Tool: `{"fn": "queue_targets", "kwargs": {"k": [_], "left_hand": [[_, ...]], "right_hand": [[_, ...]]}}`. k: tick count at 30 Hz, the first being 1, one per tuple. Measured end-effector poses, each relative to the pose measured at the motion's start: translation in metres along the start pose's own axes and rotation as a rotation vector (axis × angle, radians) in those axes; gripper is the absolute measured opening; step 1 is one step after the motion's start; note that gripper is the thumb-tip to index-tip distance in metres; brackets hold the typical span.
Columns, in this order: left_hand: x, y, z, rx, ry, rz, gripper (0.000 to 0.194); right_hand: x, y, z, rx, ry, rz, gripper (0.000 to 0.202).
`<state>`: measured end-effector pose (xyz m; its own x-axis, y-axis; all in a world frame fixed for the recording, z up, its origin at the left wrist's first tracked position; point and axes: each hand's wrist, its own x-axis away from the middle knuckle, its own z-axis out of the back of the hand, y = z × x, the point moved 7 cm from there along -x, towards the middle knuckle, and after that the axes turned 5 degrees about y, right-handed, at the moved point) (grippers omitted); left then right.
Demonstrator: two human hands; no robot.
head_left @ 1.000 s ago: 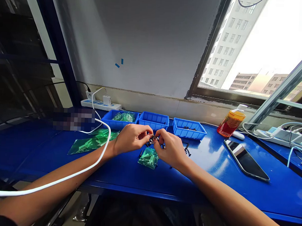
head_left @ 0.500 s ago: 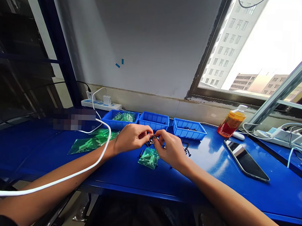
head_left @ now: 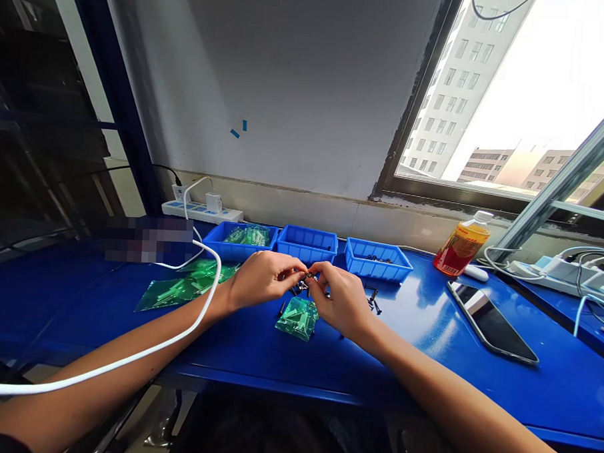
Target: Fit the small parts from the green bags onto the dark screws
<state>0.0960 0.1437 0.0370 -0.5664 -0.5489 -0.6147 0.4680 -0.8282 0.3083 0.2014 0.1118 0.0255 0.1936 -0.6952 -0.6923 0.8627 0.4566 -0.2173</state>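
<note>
My left hand (head_left: 264,276) and my right hand (head_left: 343,296) meet over the blue table, fingertips pinched. Between them they grip a small dark metal part (head_left: 307,275), too small to make out fully. Loose dark screws (head_left: 373,300) lie on the table to the right of my right hand, and others show partly beneath my fingers. A green bag of pale pieces (head_left: 298,318) lies just below my hands. More green bags (head_left: 184,285) rest by my left forearm.
Behind my hands stand blue bins: one with green bags (head_left: 240,242), a middle one (head_left: 307,243) and one with small dark parts (head_left: 379,260). A drink bottle (head_left: 462,243) and a phone (head_left: 493,321) are to the right. A white cable (head_left: 198,319) crosses over my left forearm.
My fingertips have shifted very slightly around the small dark metal part. Both hands stay in nearly the same place.
</note>
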Motion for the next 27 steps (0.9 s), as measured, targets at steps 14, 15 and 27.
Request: {"fn": "queue_targets", "kwargs": {"k": [14, 15, 27], "left_hand": [[-0.0001, -0.0003, 0.0036, -0.032, 0.037, 0.001, 0.016], [-0.0002, -0.0005, 0.0028, -0.032, 0.03, 0.002, 0.016], [0.0004, -0.0039, -0.0045, 0.035, -0.053, 0.073, 0.015]], "right_hand": [[-0.0022, 0.0015, 0.0008, 0.087, -0.035, -0.05, 0.012], [-0.0021, 0.0018, 0.0005, 0.103, -0.036, -0.054, 0.013], [-0.0016, 0.0025, -0.0022, 0.093, -0.072, -0.067, 0.014]]}}
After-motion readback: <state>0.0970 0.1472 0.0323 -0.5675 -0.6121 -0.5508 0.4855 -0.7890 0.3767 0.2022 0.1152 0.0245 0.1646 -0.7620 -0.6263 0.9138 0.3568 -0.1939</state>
